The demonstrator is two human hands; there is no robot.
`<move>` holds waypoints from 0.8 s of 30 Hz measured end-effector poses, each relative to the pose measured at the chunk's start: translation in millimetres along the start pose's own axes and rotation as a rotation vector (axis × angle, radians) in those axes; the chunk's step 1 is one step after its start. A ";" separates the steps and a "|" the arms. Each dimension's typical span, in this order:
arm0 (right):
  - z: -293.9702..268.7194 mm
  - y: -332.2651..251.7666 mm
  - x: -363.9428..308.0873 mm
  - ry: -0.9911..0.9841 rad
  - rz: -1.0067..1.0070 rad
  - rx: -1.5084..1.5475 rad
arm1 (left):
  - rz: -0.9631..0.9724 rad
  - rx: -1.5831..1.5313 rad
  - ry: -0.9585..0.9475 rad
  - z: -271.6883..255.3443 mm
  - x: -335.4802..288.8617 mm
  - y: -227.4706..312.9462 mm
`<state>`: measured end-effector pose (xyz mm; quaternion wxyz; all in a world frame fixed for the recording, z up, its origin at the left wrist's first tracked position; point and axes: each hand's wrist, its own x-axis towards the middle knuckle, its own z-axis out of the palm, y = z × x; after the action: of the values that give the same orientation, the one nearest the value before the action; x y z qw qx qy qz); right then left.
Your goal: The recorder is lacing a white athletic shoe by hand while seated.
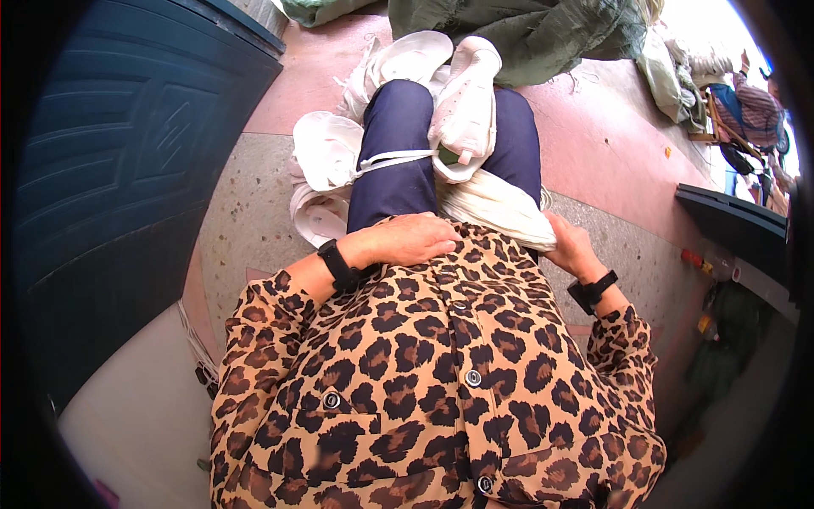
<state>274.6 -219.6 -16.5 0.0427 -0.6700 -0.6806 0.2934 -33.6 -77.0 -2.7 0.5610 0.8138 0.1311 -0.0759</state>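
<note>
My left hand (411, 239) lies over my lap at the hem of the leopard-print shirt (509, 356), its fingers stretched out close together with nothing visible in them. At the right end of a bundle of white cord (492, 208), my right hand (572, 246) is closed round the strands; some of its fingers are hidden. The bundle stretches across my dark blue trousers (394, 119). Beyond it, a white shoe (466, 102) rests between my knees, its opening toward me. A white strap (394, 159) crosses my left thigh from this shoe toward another white shoe (326, 151).
More white shoes (415, 58) lie beyond and left of my knees. Large green sacks (526, 38) stand ahead. A dark blue door (144, 170) borders the left side. Another person (750, 110) is at the far right, and a dark panel (729, 216) juts in nearer.
</note>
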 end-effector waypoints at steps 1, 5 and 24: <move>-2.3 1.0 0.1 -0.027 0.016 -0.044 | -0.011 0.009 0.000 0.0 0.5 0.7; -11.8 9.0 2.2 -0.076 -0.009 -0.014 | -0.013 -0.036 0.012 -4.0 3.9 3.3; -73.8 10.6 124.7 0.355 0.200 0.251 | -0.220 0.369 0.636 -125.0 124.5 -39.6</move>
<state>305.0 -78.2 -2.4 0.2151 -0.7646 -0.5509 0.2561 70.4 68.9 -26.9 0.3248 0.8651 0.3693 0.0981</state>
